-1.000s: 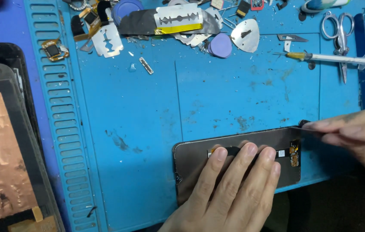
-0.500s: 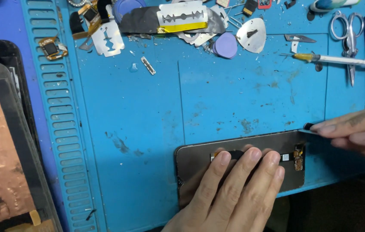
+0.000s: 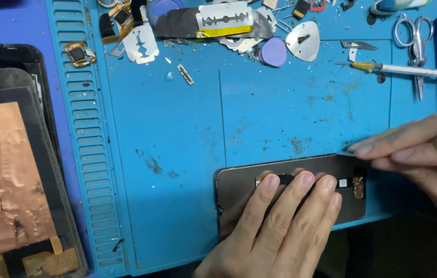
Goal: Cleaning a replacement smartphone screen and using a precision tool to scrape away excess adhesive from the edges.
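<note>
A dark phone screen panel [image 3: 244, 180] lies face down at the near edge of a blue work mat [image 3: 177, 118]. My left hand [image 3: 275, 226] presses flat on it, fingers spread over its middle. A small flex connector [image 3: 357, 188] shows at the panel's right end. My right hand [image 3: 419, 154] comes in from the right and pinches a thin tool whose tip touches the panel's upper right corner; most of the tool is hidden by the fingers.
Razor blades [image 3: 223, 18], a purple pick [image 3: 274, 52], a metal pick [image 3: 303, 40], small parts and scraps lie along the mat's far edge. Scissors [image 3: 416, 38] and a syringe [image 3: 408, 69] sit far right. Another screen with copper backing [image 3: 7, 180] lies at left.
The view has shifted slightly. My right hand has stayed at the panel's upper right corner, and my left hand keeps pressing the panel.
</note>
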